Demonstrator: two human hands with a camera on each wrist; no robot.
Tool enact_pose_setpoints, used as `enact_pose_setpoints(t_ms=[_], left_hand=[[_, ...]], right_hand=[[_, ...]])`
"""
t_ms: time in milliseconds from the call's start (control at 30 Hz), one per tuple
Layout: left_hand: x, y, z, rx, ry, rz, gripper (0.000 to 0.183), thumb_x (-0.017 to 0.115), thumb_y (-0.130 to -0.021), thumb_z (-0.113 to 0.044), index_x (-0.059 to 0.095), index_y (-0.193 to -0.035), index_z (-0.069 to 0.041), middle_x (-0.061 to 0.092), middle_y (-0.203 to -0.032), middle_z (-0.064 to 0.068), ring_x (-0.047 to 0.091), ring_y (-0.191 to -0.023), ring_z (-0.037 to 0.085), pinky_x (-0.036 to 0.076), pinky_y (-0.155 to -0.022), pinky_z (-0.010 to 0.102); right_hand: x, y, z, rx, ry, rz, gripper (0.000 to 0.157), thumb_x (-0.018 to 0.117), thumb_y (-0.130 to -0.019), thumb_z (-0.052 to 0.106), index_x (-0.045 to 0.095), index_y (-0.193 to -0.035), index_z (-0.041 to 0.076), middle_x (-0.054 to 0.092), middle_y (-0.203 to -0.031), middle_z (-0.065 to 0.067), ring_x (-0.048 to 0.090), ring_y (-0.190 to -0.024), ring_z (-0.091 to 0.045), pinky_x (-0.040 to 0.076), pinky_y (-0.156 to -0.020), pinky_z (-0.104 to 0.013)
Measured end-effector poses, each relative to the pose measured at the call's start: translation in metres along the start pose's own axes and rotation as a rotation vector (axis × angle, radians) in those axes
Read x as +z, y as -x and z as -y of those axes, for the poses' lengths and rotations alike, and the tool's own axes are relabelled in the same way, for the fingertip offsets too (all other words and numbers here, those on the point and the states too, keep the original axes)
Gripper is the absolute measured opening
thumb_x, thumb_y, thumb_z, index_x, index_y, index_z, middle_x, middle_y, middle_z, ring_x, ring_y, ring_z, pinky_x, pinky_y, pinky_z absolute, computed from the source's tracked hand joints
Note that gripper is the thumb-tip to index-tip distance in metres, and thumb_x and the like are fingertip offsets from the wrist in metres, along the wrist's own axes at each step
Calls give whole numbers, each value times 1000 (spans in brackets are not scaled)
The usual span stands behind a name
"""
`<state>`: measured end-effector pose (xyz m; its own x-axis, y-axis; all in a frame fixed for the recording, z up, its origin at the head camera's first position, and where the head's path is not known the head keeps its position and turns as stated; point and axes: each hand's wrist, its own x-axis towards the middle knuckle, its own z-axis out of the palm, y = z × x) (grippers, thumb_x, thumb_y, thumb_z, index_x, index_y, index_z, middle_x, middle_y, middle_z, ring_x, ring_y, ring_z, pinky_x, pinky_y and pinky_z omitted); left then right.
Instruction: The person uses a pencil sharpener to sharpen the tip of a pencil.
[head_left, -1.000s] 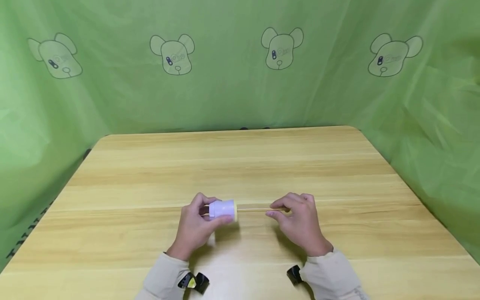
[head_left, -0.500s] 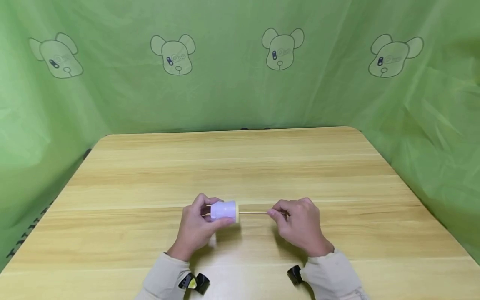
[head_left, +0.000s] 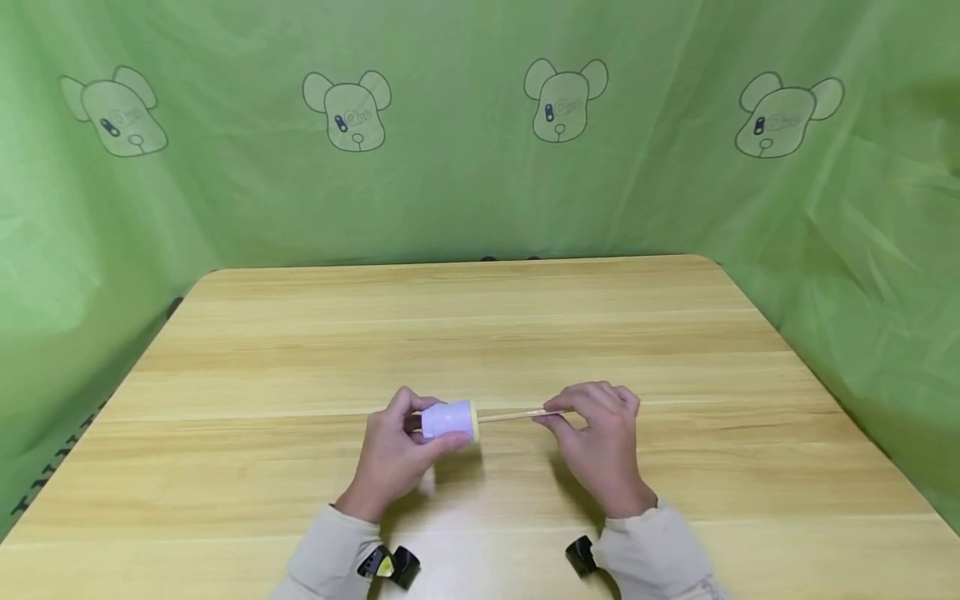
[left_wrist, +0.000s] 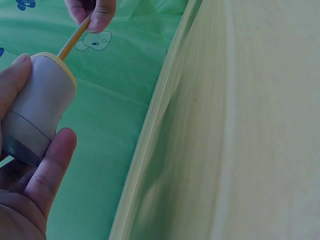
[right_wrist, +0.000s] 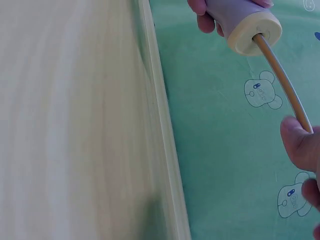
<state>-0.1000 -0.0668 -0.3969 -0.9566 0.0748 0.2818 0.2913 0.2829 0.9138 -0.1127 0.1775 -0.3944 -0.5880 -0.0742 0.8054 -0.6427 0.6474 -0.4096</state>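
Observation:
A lavender pencil sharpener (head_left: 447, 420) lies on its side in my left hand (head_left: 390, 457), held above the table between thumb and fingers. Its cream end face (right_wrist: 245, 41) points right and has a round hole, seen in the right wrist view. Into that hole runs a thin yellow-brown pencil (right_wrist: 282, 82). My right hand (head_left: 600, 442) pinches the pencil's outer end between thumb and fingertips. The pencil slants slightly up toward the right in the head view. The sharpener's darker grey base (left_wrist: 25, 137) shows in the left wrist view; the pencil's tip is hidden inside.
Under both hands is a wooden table (head_left: 480, 333) with light grain. A green curtain (head_left: 457, 192) printed with bear heads hangs behind and at both sides. Black wrist devices (head_left: 405, 567) sit by the beige sleeves (head_left: 330, 550).
My right hand has turned at the wrist, its fingers curling in and then lifting again around the pencil, whose outer end now sits a little higher. My left hand and the sharpener stay nearly still.

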Motion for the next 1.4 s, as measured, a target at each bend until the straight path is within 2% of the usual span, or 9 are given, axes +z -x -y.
enact_pose_setpoints(t_ms=[133, 300, 467, 600, 733, 900, 1000, 1133, 1400], left_hand=[[0, 0, 0, -3, -9, -7, 43, 89, -68, -13, 57, -95, -3, 69, -93, 13, 65, -72, 18, 58, -60, 24], [0, 1, -1, -20, 8, -5, 44, 89, -67, -12, 56, -94, -1, 69, -98, 15, 66, -75, 18, 58, -62, 24], [0, 0, -2, -23, 34, -4, 44, 89, -67, -10, 56, -94, -1, 69, -99, 15, 66, -75, 20, 59, -62, 25], [0, -1, -1, -33, 54, 5, 43, 89, -67, -9, 56, -94, -1, 69, -101, 15, 66, -76, 20, 59, -63, 26], [-1, -1, -1, -33, 50, 11, 44, 89, -67, -8, 56, -94, -1, 68, -103, 16, 67, -77, 21, 59, -64, 26], [-2, 1, 1, -54, 36, 29, 45, 90, -66, -10, 56, -95, -1, 69, -104, 16, 67, -77, 21, 59, -64, 25], [-3, 1, 3, -66, 24, 35, 47, 90, -65, -11, 56, -96, -1, 68, -104, 17, 67, -78, 22, 59, -65, 25], [-3, 1, 3, -64, 9, 39, 48, 90, -65, -11, 56, -97, -1, 68, -105, 17, 67, -80, 24, 59, -67, 25], [-4, -2, 4, -54, 3, 43, 48, 90, -65, -12, 56, -97, -2, 68, -107, 16, 68, -82, 24, 59, -68, 25]], right_hand=[[0, 0, -1, -11, -36, 13, 30, 91, -50, -7, 72, -68, 8, 65, -67, 1, 59, -64, -15, 30, -80, -31], [-2, 1, -3, -54, -15, 58, 30, 91, -50, -4, 73, -71, 9, 63, -65, 5, 56, -58, -9, 30, -73, -32], [-3, -1, -5, -125, -14, 36, 27, 91, -51, 2, 74, -70, 10, 64, -66, 6, 53, -51, -6, 31, -70, -32], [-3, -3, -6, -147, -1, 30, 27, 92, -51, 4, 73, -70, 11, 63, -65, 7, 48, -49, -4, 30, -68, -32], [-3, -3, -5, -147, 19, 56, 27, 92, -52, 4, 73, -70, 12, 62, -64, 8, 43, -49, -2, 31, -68, -33], [-3, -1, -4, -132, 56, 127, 25, 91, -55, 6, 74, -71, 14, 60, -64, 11, 39, -50, 2, 36, -65, -33], [-4, 1, -3, -86, 86, 192, 24, 91, -58, 10, 74, -73, 17, 59, -65, 14, 35, -50, 4, 37, -57, -27], [-4, 2, -2, -17, 133, 271, 24, 91, -60, 13, 73, -74, 21, 57, -66, 18, 34, -51, 6, 31, -45, -19], [-4, 1, -2, -18, 148, 314, 19, 88, -66, 16, 71, -74, 20, 63, -70, 15, 50, -54, 3, 33, -42, -16]])
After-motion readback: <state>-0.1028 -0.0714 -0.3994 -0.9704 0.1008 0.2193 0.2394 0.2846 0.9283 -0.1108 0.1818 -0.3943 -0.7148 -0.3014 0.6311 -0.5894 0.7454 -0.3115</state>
